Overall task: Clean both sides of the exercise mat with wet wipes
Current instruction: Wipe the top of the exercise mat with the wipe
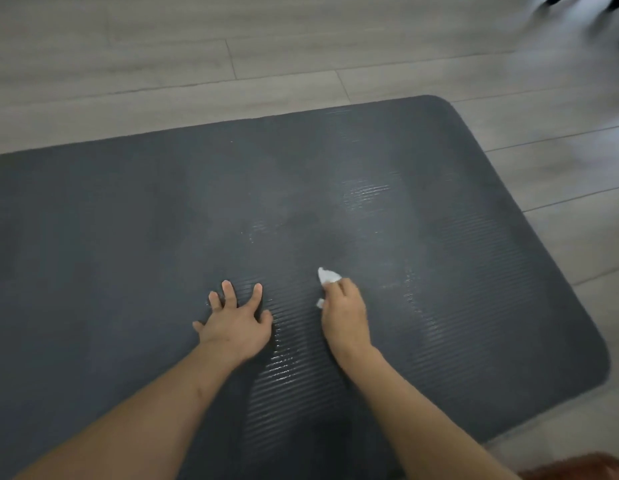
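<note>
Here we go, the dark exercise mat lies flat on the pale wood floor, its rounded far-right corner in view, and wet streaks shine across the ribbed surface to the right and between the arms. The right hand has its fingers curled round a crumpled white wet wipe, a tuft poking out beyond the knuckles, pressed down on the mat near the middle. The left hand sits just beside it, fingers spread and planted flat to pin the mat. To do this well I'd say overlapping strokes along the ribs, steady pressure, working toward the dry, dull stretch on the left, and keep that bracing palm put so nothing bunches
</note>
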`<state>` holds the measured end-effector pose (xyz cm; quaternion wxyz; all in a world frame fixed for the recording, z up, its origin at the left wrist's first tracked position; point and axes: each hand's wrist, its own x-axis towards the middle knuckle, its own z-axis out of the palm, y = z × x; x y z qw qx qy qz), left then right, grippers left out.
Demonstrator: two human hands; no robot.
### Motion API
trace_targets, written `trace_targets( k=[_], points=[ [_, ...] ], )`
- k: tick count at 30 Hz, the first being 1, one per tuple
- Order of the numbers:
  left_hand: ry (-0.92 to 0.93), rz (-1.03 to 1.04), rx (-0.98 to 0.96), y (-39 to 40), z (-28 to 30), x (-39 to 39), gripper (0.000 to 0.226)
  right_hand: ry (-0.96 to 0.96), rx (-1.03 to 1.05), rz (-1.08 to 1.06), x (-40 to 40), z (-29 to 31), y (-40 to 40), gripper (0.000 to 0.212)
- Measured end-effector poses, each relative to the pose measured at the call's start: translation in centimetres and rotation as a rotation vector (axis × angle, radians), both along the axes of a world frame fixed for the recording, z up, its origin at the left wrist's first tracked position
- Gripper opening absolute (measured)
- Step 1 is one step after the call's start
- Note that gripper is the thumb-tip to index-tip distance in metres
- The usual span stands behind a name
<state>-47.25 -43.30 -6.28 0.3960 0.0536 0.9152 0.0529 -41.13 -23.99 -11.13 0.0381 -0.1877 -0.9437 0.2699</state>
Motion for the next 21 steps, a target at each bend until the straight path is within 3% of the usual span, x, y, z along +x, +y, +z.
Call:
trace_targets(
  k=[3,5,8,11,13,15,17,19,21],
  points=[
    [0.030,0.001,0.002,0.2,-0.2,0.2,0.062,0.067,0.106,0.484,0.7,0.2,0.2,0.031],
    [0.072,-0.017,-0.010,0.1,-0.7,0.7,0.064,0.048,0.181,0.400,-0.2,0.5,6.0,0.032],
    [0.141,-0.013,-0.010,0.3,-1.6,1.7,0.065,-0.022,0.244,-0.047,-0.5,0.9,16.2,0.032],
    [0.187,0.025,0.002,0.6,-2.0,2.3,0.064,0.010,0.238,-0.246,-0.5,0.7,15.6,0.026],
    [0.175,0.059,0.031,0.7,-2.0,2.7,0.063,0.010,0.113,-0.164,-0.2,0.2,8.9,0.026],
    [0.181,0.068,0.048,0.5,-1.8,3.1,0.062,0.075,0.062,0.177,1.2,-0.2,2.1,0.030],
    [0.223,0.026,0.037,0.1,-1.5,3.9,0.061,0.098,0.103,0.544,2.2,-0.3,1.1,0.029],
    [0.296,-0.042,0.028,0.1,-1.1,5.1,0.060,0.090,0.125,0.551,1.2,0.2,6.5,0.047],
    [0.319,-0.065,0.045,0.6,-0.6,5.9,0.060,-0.026,0.111,0.244,0.8,0.9,13.2,0.056]
  ],
)
